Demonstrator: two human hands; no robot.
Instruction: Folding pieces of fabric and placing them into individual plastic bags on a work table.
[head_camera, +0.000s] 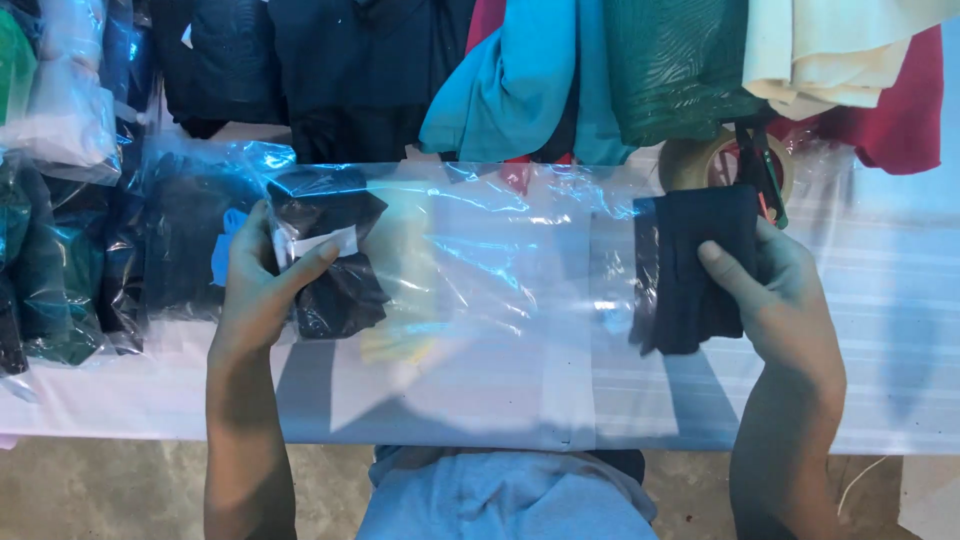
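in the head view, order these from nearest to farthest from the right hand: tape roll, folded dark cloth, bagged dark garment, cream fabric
1. folded dark cloth: held in the right hand.
2. tape roll: just above that hand, at the table's far edge.
3. cream fabric: hanging higher up, top right.
4. bagged dark garment: across the clear plastic, gripped by the left hand.

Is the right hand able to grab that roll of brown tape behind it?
Probably not right away. The right hand is already full, gripping a folded dark navy cloth. The roll of brown tape lies close behind it, partly under hanging green fabric.
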